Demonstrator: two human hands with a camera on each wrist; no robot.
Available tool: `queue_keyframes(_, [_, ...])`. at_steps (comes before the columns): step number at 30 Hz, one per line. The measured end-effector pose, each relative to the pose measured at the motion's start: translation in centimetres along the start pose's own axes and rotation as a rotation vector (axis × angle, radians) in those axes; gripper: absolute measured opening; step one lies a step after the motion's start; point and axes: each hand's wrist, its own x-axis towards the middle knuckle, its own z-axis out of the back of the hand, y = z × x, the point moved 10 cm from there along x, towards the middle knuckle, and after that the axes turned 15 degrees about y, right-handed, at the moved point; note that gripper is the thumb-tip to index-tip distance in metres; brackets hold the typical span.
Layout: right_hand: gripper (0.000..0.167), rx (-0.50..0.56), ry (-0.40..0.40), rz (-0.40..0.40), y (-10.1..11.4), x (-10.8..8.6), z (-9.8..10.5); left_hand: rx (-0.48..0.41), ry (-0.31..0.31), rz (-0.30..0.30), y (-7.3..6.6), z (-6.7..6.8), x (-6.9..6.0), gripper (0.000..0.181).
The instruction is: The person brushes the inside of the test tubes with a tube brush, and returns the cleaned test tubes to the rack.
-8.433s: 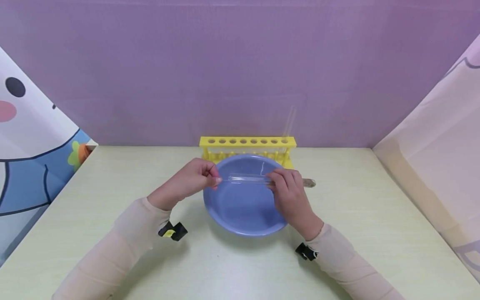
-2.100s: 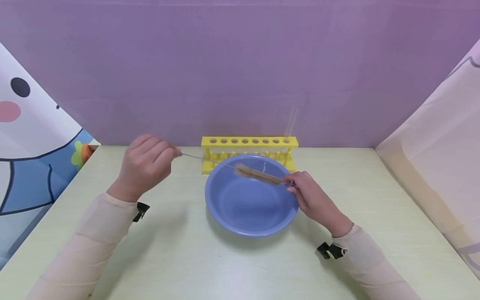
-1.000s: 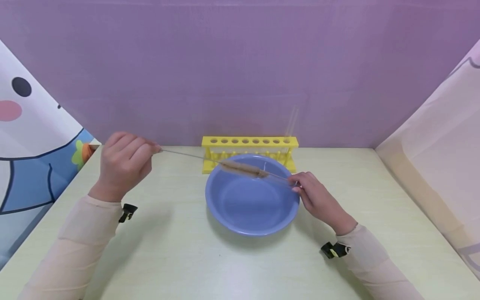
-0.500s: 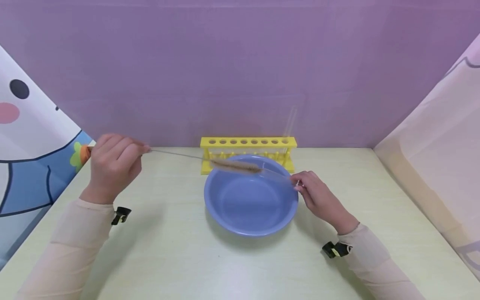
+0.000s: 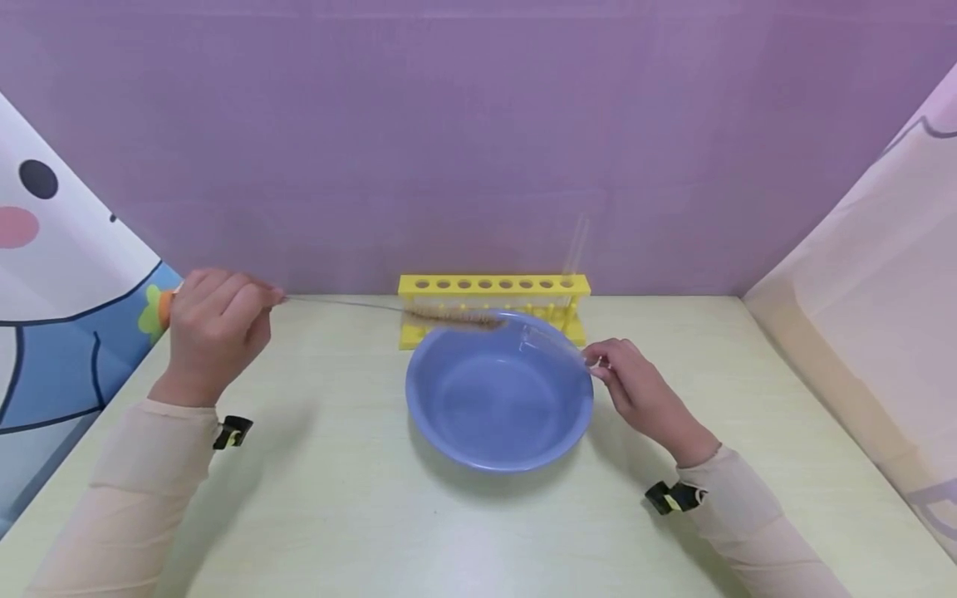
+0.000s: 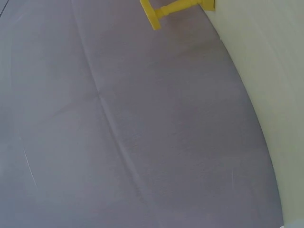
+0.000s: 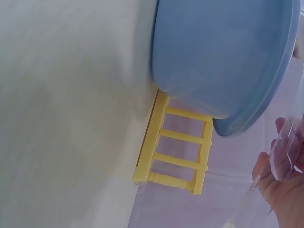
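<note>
My left hand (image 5: pixel 217 328) pinches the thin wire handle of a test tube brush (image 5: pixel 456 316). Its tan bristles lie level over the far rim of the blue basin (image 5: pixel 497 461), at the mouth of a clear test tube (image 5: pixel 549 342) and apparently outside it. My right hand (image 5: pixel 646 399) holds that tube by its other end, tilted over the basin's right side. In the right wrist view, the fingers of my right hand (image 7: pixel 287 187) are curled round the clear glass. The left wrist view shows neither my left hand nor the brush.
Behind the basin stands a yellow test tube rack (image 5: pixel 493 285). Another clear test tube (image 5: pixel 576 245) stands upright in its rightmost hole. A purple backdrop (image 5: pixel 478 149) rises at the table's far edge, with printed cloth on the left and right.
Earlier the brush was inside the tube. My left hand has since moved left, drawing the bristles out of the tube's mouth. My right hand has shifted right and now stays nearly still.
</note>
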Motion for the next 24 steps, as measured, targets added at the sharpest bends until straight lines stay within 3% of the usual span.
queue_keyframes(8, [0.029, 0.034, 0.008, 0.0, 0.1, 0.3, 0.1, -0.029, 0.075, -0.049, -0.3, -1.4, -0.3, 0.012])
queue_keyframes(13, [0.013, 0.106, 0.021, -0.051, -0.5, 0.6, 0.2, -0.06, 0.102, -0.102, -1.1, -2.3, -0.5, 0.015])
queue_keyframes(15, [0.017, 0.132, 0.027, -0.084, -0.8, 0.7, 0.3, -0.072, 0.121, -0.12, -1.3, -2.8, -0.6, 0.015])
queue_keyframes(24, [0.021, 0.262, 0.021, -0.162, -1.9, 1.8, 0.9, -0.059, 0.295, -0.195, -2.3, -5.4, -1.1, 0.024])
